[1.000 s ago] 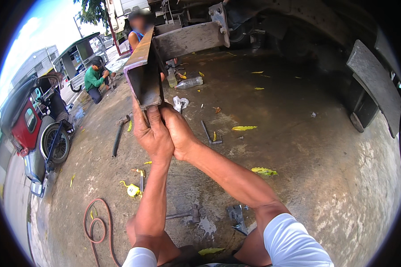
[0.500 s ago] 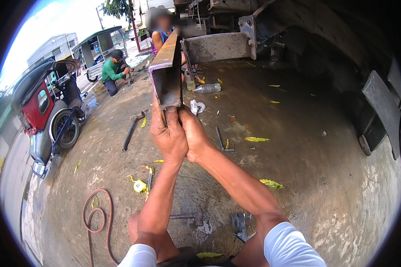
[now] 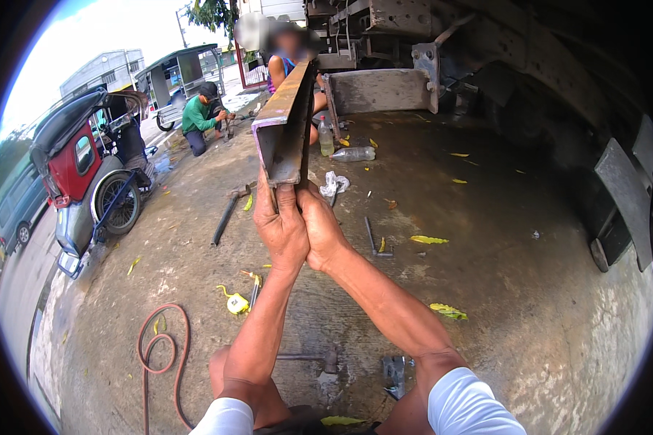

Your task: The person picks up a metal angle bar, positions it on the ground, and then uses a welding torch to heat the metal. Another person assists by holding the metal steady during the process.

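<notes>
You have one rusty steel channel (image 3: 286,101) in front of you, its cut end toward you and its length running off toward one co-worker (image 3: 276,71) in a blue top. Your left grip (image 3: 283,233) and right grip (image 3: 328,235) press together, both closed on the lower edge of that near end, probably underneath because the piece looks long and heavy (what bears its far end, I cannot tell). On the concrete floor (image 3: 530,319) below you lie two hammers (image 3: 226,220), one yellow tape measure (image 3: 237,303), one L-shaped bar (image 3: 371,235) and one looped hose (image 3: 187,333), seemingly left within reach. Farther out are two bottles, one upright (image 3: 326,139) and one on its side, and a second co-worker (image 3: 196,116) in green, crouching.
</notes>
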The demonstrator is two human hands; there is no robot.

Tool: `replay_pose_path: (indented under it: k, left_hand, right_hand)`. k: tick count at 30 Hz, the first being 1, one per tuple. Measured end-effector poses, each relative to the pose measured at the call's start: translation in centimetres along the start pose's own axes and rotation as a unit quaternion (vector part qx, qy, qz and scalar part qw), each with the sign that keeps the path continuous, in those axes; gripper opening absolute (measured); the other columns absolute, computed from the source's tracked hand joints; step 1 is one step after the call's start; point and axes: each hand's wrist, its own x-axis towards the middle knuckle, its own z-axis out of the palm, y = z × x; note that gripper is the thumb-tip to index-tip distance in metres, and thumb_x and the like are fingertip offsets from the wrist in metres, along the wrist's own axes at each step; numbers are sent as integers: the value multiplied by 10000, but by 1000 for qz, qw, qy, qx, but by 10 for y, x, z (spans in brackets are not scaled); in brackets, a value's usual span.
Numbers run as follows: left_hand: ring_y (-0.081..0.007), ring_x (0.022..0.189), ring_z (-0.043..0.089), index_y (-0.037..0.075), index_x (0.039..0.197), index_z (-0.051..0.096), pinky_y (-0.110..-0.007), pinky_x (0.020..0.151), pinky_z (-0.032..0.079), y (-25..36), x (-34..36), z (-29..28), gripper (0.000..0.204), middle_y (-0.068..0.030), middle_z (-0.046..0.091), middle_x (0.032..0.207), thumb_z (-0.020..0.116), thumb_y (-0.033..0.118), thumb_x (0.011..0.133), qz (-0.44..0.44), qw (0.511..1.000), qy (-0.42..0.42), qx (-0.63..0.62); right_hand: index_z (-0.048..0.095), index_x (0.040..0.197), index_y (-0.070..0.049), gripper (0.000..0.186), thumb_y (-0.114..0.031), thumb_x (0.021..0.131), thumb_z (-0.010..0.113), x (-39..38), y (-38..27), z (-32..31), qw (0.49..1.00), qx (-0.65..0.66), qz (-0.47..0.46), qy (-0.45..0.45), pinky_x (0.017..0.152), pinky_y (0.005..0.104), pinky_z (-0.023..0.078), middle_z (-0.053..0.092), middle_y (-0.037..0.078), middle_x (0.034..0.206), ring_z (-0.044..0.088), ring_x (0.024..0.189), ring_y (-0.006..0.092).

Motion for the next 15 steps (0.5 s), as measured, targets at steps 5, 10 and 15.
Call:
replay_pose_path:
  k: [5,10,15]
  left_hand:
    - [-168,1158,584,-9,1444,518,-320,1009,448,-3,1,-10,418,-123,660,1291,555,114,1046,7,1000,-7,16]
    - [-126,1085,564,35,1389,565,-292,954,456,-4,-1,-13,351,-59,662,1201,538,182,1072,-5,999,-6,34]
    - [-119,1068,564,20,1370,552,-288,929,466,-8,-9,-15,340,-66,665,1189,517,199,1083,-37,999,10,9]
  right_hand:
    - [433,1365,-77,368,-234,1032,450,-1,5,6,1000,-7,0,6,992,322,467,535,80,1260,549,1138,156]
    - [417,1399,-84,371,-154,1035,428,-3,2,14,1000,13,20,20,1010,316,473,539,81,1286,557,1162,162]
    - [392,1404,-69,402,-93,1005,441,2,14,-3,1000,6,22,-1,1012,327,480,540,115,1300,567,1155,186]
